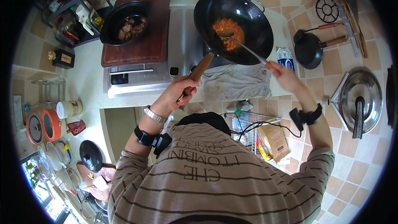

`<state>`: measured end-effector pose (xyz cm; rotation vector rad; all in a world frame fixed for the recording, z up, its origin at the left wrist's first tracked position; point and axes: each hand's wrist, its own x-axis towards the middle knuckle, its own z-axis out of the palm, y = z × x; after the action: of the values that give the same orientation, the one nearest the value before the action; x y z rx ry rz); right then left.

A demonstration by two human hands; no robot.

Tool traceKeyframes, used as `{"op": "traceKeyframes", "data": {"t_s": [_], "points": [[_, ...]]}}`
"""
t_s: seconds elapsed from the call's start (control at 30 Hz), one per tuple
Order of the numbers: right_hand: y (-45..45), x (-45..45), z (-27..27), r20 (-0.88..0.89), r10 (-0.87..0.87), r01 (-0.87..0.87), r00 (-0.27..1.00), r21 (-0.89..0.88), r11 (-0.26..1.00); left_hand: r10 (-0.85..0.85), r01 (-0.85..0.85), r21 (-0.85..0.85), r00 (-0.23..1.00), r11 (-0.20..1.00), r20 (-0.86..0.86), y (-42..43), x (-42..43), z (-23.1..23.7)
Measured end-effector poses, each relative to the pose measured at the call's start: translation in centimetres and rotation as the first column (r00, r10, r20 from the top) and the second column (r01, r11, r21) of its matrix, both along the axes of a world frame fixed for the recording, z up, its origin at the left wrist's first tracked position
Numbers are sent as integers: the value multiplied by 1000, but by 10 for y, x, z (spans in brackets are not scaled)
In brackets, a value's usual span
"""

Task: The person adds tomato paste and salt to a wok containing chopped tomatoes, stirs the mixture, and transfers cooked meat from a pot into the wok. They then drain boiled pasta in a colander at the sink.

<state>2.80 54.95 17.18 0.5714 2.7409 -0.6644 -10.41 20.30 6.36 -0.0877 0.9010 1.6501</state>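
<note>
My left hand [183,91] is closed around the wooden handle of a black wok [258,37], which is over the right side of the stove. Red-orange chopped food, perhaps tomato, lies in the wok [238,35]. My right hand [284,76] grips the wooden end of a long metal spatula or ladle [248,49]; its head rests in the food. To the left, a black pot [107,29] with browned chunks of food [132,29] stands on a reddish-brown wooden board [136,56]. A stained grey cloth [236,84] lies at the counter's front edge below the wok.
A blue-and-white packet [285,58] stands right of the wok. A small pan [307,51] and a steel lid [360,99] hang on the right wall. A bottle rack [76,9] is at the back left. Below the counter, black cables [258,124] cross a wire rack.
</note>
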Motion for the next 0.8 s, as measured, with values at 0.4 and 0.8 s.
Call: {"op": "traceKeyframes", "data": {"t_s": [0.4,0.8], "points": [[10,5,-49,-64,-63,66,996,46,997,-1,1,6,1000,1000,2,-1,0,-2],[-20,4,-28,27,-78,75,997,90,993,10,-10,2,1000,1000,16,-1,1,-3]]}}
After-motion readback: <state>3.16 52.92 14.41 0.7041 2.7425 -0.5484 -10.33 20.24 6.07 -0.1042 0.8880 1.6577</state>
